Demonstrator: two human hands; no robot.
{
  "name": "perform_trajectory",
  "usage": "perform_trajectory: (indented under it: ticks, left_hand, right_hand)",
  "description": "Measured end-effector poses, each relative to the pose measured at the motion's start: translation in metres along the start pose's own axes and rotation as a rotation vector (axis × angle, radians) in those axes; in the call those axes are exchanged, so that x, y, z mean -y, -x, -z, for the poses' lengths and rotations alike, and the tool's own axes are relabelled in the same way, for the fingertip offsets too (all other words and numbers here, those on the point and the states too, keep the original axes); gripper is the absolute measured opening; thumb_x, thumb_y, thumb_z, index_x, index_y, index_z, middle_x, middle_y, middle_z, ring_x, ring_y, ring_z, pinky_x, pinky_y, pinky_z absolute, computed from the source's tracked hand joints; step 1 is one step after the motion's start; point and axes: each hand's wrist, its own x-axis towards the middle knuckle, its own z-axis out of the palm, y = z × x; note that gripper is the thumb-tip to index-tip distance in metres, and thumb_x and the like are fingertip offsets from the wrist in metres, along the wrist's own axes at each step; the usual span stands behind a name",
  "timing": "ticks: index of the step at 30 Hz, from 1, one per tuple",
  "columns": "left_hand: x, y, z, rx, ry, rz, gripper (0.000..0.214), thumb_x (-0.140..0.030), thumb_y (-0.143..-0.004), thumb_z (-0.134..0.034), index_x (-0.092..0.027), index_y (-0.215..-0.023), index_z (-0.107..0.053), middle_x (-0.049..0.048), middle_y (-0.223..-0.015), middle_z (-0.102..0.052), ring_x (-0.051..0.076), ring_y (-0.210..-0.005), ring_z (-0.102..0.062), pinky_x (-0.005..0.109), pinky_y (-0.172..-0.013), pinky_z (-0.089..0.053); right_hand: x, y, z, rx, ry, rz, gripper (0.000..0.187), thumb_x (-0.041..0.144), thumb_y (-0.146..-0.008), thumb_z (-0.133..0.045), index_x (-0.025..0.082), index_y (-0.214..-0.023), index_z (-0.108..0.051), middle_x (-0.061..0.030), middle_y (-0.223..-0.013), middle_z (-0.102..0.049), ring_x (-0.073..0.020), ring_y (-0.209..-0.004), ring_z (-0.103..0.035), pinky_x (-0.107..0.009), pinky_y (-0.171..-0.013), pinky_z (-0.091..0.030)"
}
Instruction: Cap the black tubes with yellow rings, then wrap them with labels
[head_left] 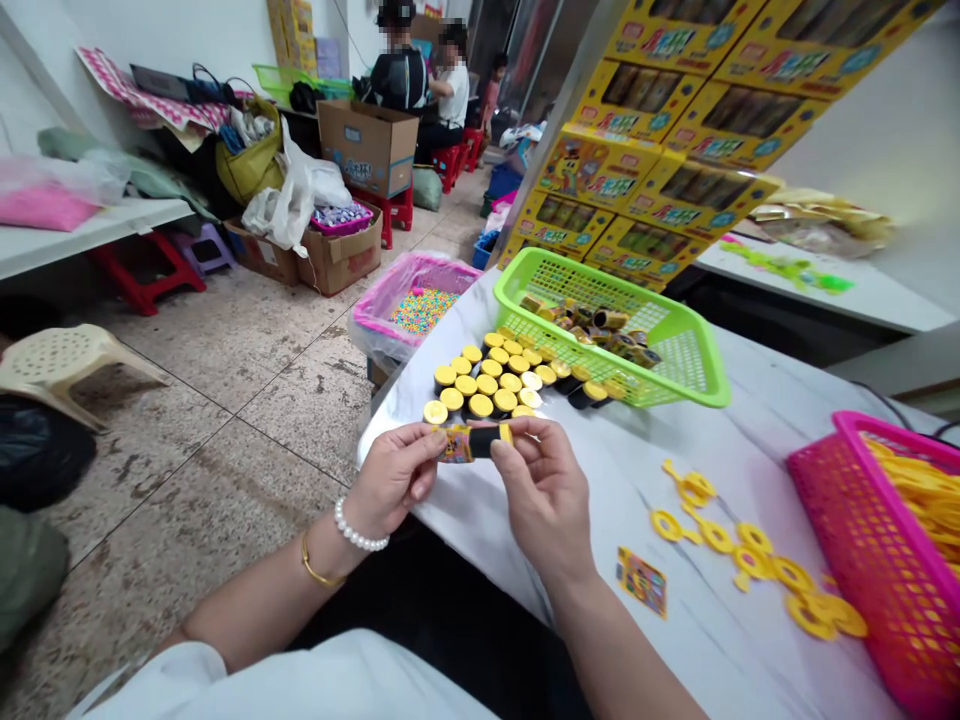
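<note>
Both my hands hold one small black tube [480,441] with a yellow cap, lying sideways over the table's near edge. My left hand [391,478] pinches the end that carries a colourful sticker label. My right hand [541,492] is closed round the capped end. Just beyond stand several upright black tubes with yellow caps [491,378] in a cluster. A loose colourful sticker [642,580] lies flat on the white table [675,450] to the right of my right wrist.
A green basket [694,360] with labelled tubes sits behind the cluster. Yellow plastic rings [757,565] lie beside a pink basket [862,560] at right. Yellow cartons [660,130] are stacked behind. On the floor sit a pink tub of beads [420,305], stools, boxes; people sit far back.
</note>
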Motion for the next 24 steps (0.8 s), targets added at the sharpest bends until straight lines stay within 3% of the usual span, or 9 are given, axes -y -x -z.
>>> perform_trajectory:
  ticks: [6,10,14,17,19,21,24]
  left_hand:
    - [0.000,-0.001,0.003,-0.037,-0.065,-0.005,0.045,-0.049,-0.061,-0.086,-0.014,-0.075,-0.062,-0.0053,-0.040,-0.052,0.003,-0.030,-0.033,0.016,-0.032,-0.014]
    - [0.000,0.005,0.004,-0.056,-0.052,-0.042,0.047,-0.052,-0.063,-0.086,-0.012,-0.078,-0.065,-0.0053,-0.043,-0.051,0.003,-0.034,-0.036,0.014,-0.034,-0.020]
    - [-0.005,0.011,0.011,-0.162,-0.032,-0.231,0.046,-0.043,-0.065,-0.089,-0.014,-0.093,-0.067,-0.0023,-0.069,-0.062,0.004,-0.049,-0.049,0.013,-0.039,-0.036]
    - [-0.009,0.010,0.015,-0.056,-0.058,-0.234,0.056,-0.041,-0.063,-0.091,-0.016,-0.107,-0.067,0.0054,-0.100,-0.068,0.011,-0.068,-0.064,0.021,-0.049,-0.053]
    - [-0.010,0.009,0.016,0.056,-0.085,-0.162,0.055,-0.043,-0.062,-0.091,-0.014,-0.104,-0.069,0.0066,-0.095,-0.070,0.014,-0.069,-0.067,0.024,-0.054,-0.056]
    - [-0.010,0.007,0.015,0.091,-0.113,-0.134,0.048,-0.042,-0.062,-0.091,-0.011,-0.094,-0.071,0.0042,-0.080,-0.069,0.011,-0.057,-0.065,0.023,-0.052,-0.054]
    - [-0.011,0.009,0.012,0.044,-0.141,-0.185,0.041,-0.036,-0.062,-0.091,-0.012,-0.088,-0.072,0.0021,-0.076,-0.070,0.008,-0.050,-0.061,0.020,-0.051,-0.051]
  right_hand:
    - [-0.005,-0.005,0.003,0.023,0.021,-0.028,0.031,0.046,-0.085,-0.073,0.023,-0.095,-0.056,0.0008,-0.076,-0.073,-0.0141,-0.070,-0.069,-0.026,-0.069,-0.058]
    - [-0.005,-0.002,0.006,0.051,0.059,0.058,0.026,0.035,-0.084,-0.077,0.023,-0.099,-0.060,-0.0044,-0.099,-0.077,-0.0160,-0.090,-0.073,-0.026,-0.079,-0.058]
    - [-0.001,0.001,0.007,0.110,0.009,0.148,0.024,0.030,-0.084,-0.077,0.024,-0.102,-0.062,-0.0064,-0.103,-0.078,-0.0181,-0.092,-0.074,-0.028,-0.079,-0.059]
    - [-0.002,0.001,0.008,0.163,-0.006,0.207,0.024,0.027,-0.087,-0.074,0.026,-0.107,-0.061,-0.0063,-0.105,-0.077,-0.0196,-0.095,-0.074,-0.032,-0.082,-0.060]
    - [-0.003,-0.001,0.009,0.228,0.104,0.270,0.027,0.024,-0.086,-0.074,0.027,-0.110,-0.062,-0.0071,-0.113,-0.074,-0.0216,-0.105,-0.071,-0.038,-0.091,-0.058]
    - [-0.002,-0.004,0.012,0.284,0.297,0.369,0.030,0.021,-0.083,-0.076,0.026,-0.111,-0.065,-0.0081,-0.115,-0.070,-0.0236,-0.110,-0.067,-0.042,-0.096,-0.056]
    - [0.005,-0.011,0.020,0.328,0.513,0.479,0.029,0.018,-0.083,-0.074,0.026,-0.110,-0.067,-0.0072,-0.105,-0.067,-0.0211,-0.096,-0.066,-0.038,-0.083,-0.057]
